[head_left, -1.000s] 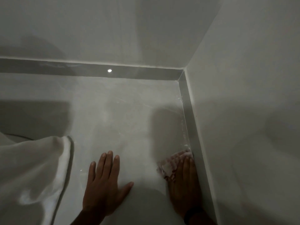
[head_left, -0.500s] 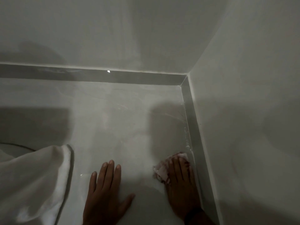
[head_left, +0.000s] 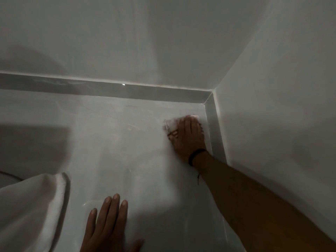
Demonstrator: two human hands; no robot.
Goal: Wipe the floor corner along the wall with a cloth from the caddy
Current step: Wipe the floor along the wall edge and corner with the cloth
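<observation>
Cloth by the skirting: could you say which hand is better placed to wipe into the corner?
Right: the right hand presses the cloth near the corner; the left hand lies flat on the floor.

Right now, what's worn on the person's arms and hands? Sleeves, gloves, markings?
No gloves, no sleeves in view. Right hand: a dark band round the wrist, a thin dark thread hanging below it on the forearm. Left hand: no rings seen; wrist out of frame.

Right hand flat on cloth beside skirting; left hand flat on floor
</observation>
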